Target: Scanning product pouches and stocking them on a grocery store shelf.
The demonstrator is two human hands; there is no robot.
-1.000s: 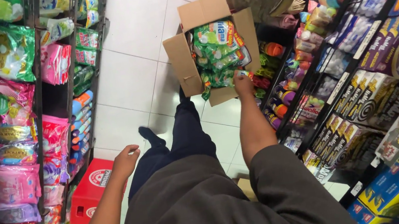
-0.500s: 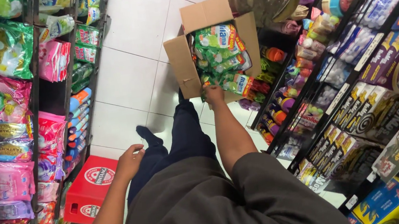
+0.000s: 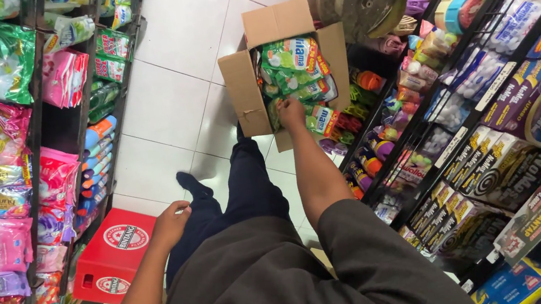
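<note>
R hand [image 3: 291,111] reaches into open cardboard box [image 3: 246,99], fingers curled on green sachet packs [image 3: 290,66]; whether it grips one, can't tell. L hand [image 3: 170,226] rests loosely open on knee, holding nothing, just beside red crate [image 3: 114,263]. Box sits on white tile floor [image 3: 172,95], its right edge against right shelves [image 3: 464,140]. Narrow aisle btw right shelves & left racks [image 3: 2,173]; bare tile left of box.
</note>
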